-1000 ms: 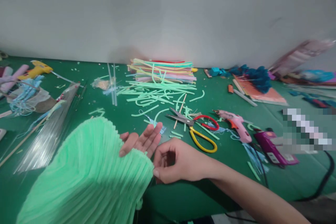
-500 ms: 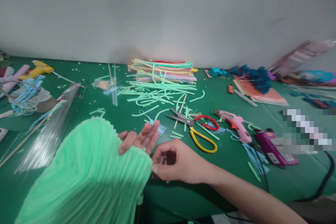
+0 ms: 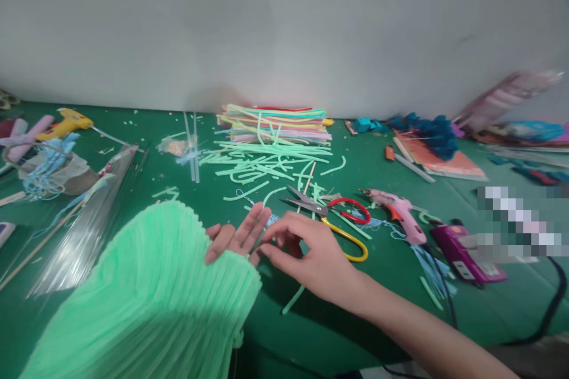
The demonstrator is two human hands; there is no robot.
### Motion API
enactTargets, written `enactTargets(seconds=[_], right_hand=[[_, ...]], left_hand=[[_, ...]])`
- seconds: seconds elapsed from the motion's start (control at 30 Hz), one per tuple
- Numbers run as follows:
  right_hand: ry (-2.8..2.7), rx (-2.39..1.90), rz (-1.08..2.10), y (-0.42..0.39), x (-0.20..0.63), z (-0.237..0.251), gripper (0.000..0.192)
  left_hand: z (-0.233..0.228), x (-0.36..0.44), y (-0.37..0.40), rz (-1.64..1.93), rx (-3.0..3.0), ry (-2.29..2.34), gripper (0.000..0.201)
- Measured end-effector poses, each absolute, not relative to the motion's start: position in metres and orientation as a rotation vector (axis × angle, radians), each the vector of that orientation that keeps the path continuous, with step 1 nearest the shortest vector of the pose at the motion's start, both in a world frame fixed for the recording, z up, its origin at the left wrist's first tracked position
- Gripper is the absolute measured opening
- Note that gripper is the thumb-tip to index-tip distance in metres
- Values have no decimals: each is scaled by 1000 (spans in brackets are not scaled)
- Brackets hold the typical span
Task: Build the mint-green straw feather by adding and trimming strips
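A large light-green fuzzy piece (image 3: 146, 284), built of many pipe cleaners side by side, fills the lower left. Behind its right end, my left hand (image 3: 229, 240) holds it, thumb over the top edge and fingertips extended past it. My right hand (image 3: 306, 251) is at that same end, thumb and index finger pinched close to the left fingertips; what lies in the pinch is too small to make out. A green pipe cleaner (image 3: 293, 301) shows beneath my right hand. Just beyond are scissors (image 3: 320, 208) with one red and one yellow handle, partly covered by my right hand.
Loose green pipe cleaners (image 3: 253, 167) and a multicoloured stack (image 3: 275, 124) lie at the back. A pink glue gun (image 3: 400, 213) and a purple box (image 3: 466, 253) are at right. Left stand a yellow glue gun (image 3: 69, 123) and clear sticks (image 3: 84, 237).
My right hand has moved up and slightly right, now covering part of the scissors' handles. More of the green pipe cleaner beneath it shows. The green piece has barely shifted.
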State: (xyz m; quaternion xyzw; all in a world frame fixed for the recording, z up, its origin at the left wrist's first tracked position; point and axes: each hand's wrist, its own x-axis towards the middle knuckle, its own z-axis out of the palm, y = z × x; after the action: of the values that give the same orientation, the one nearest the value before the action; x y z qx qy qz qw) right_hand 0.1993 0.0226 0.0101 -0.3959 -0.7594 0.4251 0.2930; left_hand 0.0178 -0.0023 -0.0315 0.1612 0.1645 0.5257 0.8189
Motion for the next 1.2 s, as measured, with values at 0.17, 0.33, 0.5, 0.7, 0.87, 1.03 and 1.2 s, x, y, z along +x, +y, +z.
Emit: enactTargets(seconds=[0.17,0.33,0.5,0.7,0.87,1.03,1.2], right_hand=[[-2200,-807,1053,24,196,14,20],[-2224,-824,1153,24,193,18,17],[-2242,-882,1213,25,191,22,9],[-2085,-1011,1134,36,207,18,10],[-1973,-1274,879,51,237,13,28],[-2137,-1318,673,47,245,22,30],[-2148,-1216,1636,16,229,21,39]], left_hand=[[-35,23,-2,1162,300,280,54],[-35,27,-3,1191,271,292,55],[-36,31,-4,1208,244,342,54],[-31,28,-6,1217,241,423,51],[-31,27,-6,1245,227,460,49],[-35,27,-4,1264,209,495,49],[-42,25,-3,1245,204,535,49]])
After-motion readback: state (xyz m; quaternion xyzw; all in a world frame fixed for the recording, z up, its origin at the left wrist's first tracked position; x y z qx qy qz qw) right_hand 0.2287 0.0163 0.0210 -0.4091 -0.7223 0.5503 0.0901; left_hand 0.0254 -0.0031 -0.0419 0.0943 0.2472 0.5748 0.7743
